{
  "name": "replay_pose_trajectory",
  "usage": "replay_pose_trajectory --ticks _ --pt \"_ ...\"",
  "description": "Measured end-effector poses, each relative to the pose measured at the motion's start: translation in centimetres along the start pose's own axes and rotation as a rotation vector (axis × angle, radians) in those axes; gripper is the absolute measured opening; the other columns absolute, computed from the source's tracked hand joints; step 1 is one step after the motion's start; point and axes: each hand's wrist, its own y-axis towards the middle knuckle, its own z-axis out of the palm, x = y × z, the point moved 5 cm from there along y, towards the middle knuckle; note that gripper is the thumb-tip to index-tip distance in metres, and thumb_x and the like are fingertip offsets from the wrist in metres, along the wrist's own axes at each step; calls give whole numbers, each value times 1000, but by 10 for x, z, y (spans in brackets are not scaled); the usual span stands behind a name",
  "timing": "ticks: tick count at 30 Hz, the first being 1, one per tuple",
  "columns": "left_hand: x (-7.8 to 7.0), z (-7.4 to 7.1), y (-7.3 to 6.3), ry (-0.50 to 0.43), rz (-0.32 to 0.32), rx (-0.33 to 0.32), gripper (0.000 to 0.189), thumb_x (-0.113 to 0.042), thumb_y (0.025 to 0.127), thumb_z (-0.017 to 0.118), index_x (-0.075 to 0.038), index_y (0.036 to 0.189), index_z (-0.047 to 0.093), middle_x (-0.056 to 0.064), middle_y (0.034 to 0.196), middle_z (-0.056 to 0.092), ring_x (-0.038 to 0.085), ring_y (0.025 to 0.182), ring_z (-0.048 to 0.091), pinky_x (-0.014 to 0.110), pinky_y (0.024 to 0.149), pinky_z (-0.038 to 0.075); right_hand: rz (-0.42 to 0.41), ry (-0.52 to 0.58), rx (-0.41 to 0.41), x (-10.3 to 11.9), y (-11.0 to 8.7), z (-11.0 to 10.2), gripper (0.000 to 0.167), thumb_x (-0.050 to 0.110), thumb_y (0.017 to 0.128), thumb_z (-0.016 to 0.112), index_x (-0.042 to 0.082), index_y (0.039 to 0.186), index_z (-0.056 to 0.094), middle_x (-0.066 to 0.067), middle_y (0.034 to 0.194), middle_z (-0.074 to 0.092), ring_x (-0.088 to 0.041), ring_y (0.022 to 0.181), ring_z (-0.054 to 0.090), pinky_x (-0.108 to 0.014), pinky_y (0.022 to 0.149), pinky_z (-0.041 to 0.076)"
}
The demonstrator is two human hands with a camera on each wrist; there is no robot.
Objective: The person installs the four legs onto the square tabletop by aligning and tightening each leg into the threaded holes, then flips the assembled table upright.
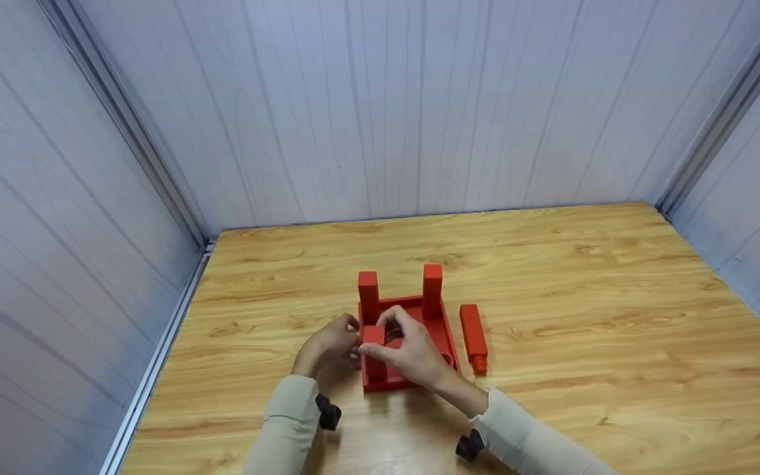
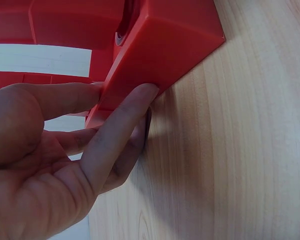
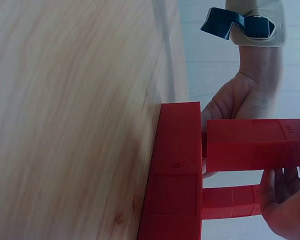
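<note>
A red rectangular tray-like base point(image 1: 413, 301) with raised walls sits on the wooden table. Upright at its two far corners are square red posts point(image 1: 368, 290) point(image 1: 433, 287). My right hand point(image 1: 413, 346) pinches another red square post point(image 3: 255, 145) by its upper end, above the near left corner. In the right wrist view a narrower peg shows between that post and the base, with a small gap. At the left wall, my left hand point(image 2: 75, 135) grips the base, one finger over the rim and others against the outer side.
One loose red post point(image 1: 473, 330) lies on the table right of the base, its ridged narrow end toward me. A red ring-shaped part point(image 1: 447, 361) is at the base's near right corner. Pale panel walls point(image 1: 386, 112) bound the table point(image 1: 584, 297) at the back and sides.
</note>
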Motion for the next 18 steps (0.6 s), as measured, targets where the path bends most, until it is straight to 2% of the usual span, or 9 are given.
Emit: replay_pose_trajectory --ticks 2,5,10,12,15,18 --pt "0 0 0 23 12 -6 27 -3 89 52 3 115 49 11 96 50 18 76 50 25 63 41 10 -8 -3 0 0 0 39 22 81 77 3 100 49 -7 95 57 -22 87 58 -25 70 51" --pt "-1 0 0 26 14 -4 27 -3 90 52 3 115 49 11 97 50 18 76 50 25 64 41 25 -20 1 0 -1 0 40 23 81 77 4 101 48 -7 95 56 -21 86 57 -24 70 50" --pt "0 2 2 -34 -11 24 29 0 90 50 3 118 46 9 84 50 17 69 50 27 60 45 15 9 47 -10 2 0 43 20 84 74 3 114 49 -11 111 57 -21 104 55 -42 92 47" --pt "2 4 2 -66 -25 39 28 1 91 49 2 119 45 8 77 49 17 66 49 29 59 46 0 55 81 -21 5 -1 40 18 87 71 3 118 51 -12 118 56 -20 110 54 -45 97 45" --pt "2 5 3 -108 -40 50 27 1 92 48 2 118 43 8 74 48 18 65 48 31 58 47 -24 176 134 -34 10 -2 32 13 92 63 1 121 53 -15 121 56 -19 111 55 -36 97 46" --pt "2 5 3 -126 -39 48 28 2 90 49 2 117 42 8 78 46 18 63 46 31 57 44 -46 302 195 -37 13 -4 32 8 94 57 -4 124 53 -21 125 55 -21 114 55 -31 97 46"
